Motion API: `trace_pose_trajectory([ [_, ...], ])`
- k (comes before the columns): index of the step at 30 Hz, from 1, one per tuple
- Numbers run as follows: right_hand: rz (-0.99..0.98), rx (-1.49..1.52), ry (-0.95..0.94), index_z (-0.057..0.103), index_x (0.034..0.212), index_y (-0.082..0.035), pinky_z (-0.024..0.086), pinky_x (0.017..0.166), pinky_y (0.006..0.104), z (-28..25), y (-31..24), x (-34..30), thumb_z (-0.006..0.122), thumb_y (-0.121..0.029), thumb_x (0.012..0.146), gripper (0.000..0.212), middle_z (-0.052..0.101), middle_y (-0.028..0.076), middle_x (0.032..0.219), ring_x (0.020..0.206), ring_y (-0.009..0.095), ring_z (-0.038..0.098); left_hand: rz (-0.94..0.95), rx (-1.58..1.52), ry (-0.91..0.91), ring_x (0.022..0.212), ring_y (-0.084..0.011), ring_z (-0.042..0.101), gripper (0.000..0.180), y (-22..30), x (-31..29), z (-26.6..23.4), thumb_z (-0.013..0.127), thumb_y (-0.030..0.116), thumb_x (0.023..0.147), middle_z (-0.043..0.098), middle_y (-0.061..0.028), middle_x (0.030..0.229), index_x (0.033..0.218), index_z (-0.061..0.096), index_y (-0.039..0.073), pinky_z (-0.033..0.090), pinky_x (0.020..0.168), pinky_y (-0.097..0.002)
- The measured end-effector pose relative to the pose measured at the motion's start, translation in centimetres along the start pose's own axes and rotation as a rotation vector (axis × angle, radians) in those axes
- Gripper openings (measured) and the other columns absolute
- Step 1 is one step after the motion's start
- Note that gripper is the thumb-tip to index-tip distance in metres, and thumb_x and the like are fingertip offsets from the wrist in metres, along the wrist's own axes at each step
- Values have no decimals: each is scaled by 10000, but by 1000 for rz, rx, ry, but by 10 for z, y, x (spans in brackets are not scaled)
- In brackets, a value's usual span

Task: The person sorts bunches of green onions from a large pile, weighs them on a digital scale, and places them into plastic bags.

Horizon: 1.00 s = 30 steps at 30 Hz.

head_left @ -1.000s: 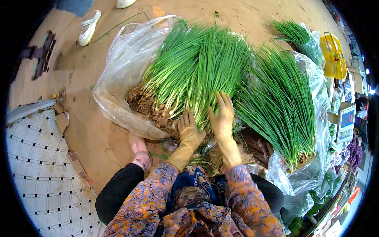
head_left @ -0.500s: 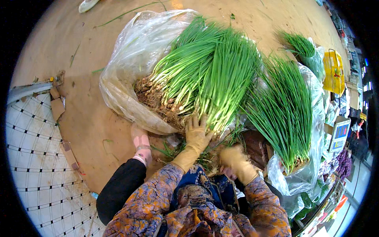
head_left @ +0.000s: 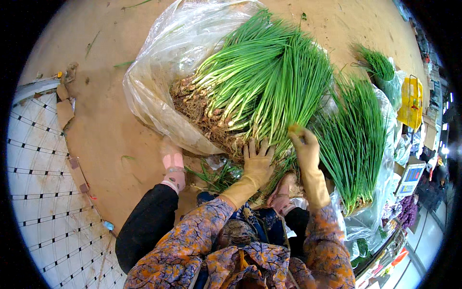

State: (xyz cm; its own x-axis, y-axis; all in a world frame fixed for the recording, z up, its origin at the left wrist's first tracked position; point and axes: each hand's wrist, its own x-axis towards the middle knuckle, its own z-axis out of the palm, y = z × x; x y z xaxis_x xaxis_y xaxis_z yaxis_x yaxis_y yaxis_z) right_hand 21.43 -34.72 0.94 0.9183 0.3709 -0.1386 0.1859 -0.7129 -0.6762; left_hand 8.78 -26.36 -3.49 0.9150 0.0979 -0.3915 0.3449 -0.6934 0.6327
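A big heap of green onions (head_left: pixel 274 82) lies on a clear plastic sheet (head_left: pixel 159 72), with its brown roots (head_left: pixel 211 118) toward the lower left. My left hand (head_left: pixel 258 164), in a tan rubber glove, rests with spread fingers on the near white stalk ends of the heap. Just right of it, my right hand (head_left: pixel 307 147), gloved alike, is raised beside the near right edge of the heap. Its fingers are partly bent and apart, and I see nothing held in them. A second bunch of green onions (head_left: pixel 356 144) lies to the right, roots toward me.
Loose leaf scraps (head_left: pixel 214 176) lie between my feet. A smaller green onion bunch (head_left: pixel 380 65) in plastic, a yellow basket (head_left: pixel 410 102) and a scale with a display (head_left: pixel 411 178) stand along the right. White tiles (head_left: pixel 48 183) cover the floor at left.
My right hand has risen from low near my lap, forward to the heap's near right edge. My left hand has shifted slightly right along the stalks. The view has shifted a little.
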Motion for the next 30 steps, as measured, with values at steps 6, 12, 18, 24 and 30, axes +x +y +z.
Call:
trace_pose_trajectory([
  [6, 596, 222, -557, 561, 747, -26, 414, 579, 251, -41, 19, -101, 624, -124, 758, 117, 557, 37, 676, 619, 99, 476, 22, -78, -9, 1216, -426, 192, 667, -2, 4, 2, 621, 313, 699, 270, -100, 1344, 1284, 340, 158, 181, 981, -537],
  [12, 104, -666, -1665, 608, 879, -52, 464, 706, 324, -31, -29, -87, 620, -295, 736, 282, 624, 107, 862, 803, 232, 590, 47, -55, -16, 1233, -418, 166, 693, -13, 5, 10, 614, 330, 697, 258, -110, 1349, 1303, 316, 175, 184, 980, -551],
  [18, -128, -880, -618, 554, 1026, -86, 488, 702, 388, 68, -24, 43, 613, -153, 739, 300, 587, 147, 934, 821, 311, 588, 109, 91, -80, 1224, -452, 159, 602, 0, 4, 23, 445, 444, 785, 228, -128, 1376, 1288, 349, 129, 79, 999, -562],
  [24, 47, -559, -658, 590, 904, -61, 485, 627, 305, 58, -33, 33, 606, -74, 727, 178, 632, 100, 834, 724, 253, 605, 43, 109, -256, 1212, -442, 204, 586, -2, 2, 12, 420, 415, 811, 277, -132, 1357, 1315, 300, 141, 98, 986, -566],
  [30, 112, 11, -1485, 612, 891, -32, 466, 589, 323, -35, 16, -68, 605, -133, 726, 194, 629, 109, 752, 637, 173, 587, 39, -69, -40, 1252, -363, 185, 530, 2, 3, 20, 412, 214, 818, 227, -115, 1377, 1323, 275, 133, 128, 997, -541],
])
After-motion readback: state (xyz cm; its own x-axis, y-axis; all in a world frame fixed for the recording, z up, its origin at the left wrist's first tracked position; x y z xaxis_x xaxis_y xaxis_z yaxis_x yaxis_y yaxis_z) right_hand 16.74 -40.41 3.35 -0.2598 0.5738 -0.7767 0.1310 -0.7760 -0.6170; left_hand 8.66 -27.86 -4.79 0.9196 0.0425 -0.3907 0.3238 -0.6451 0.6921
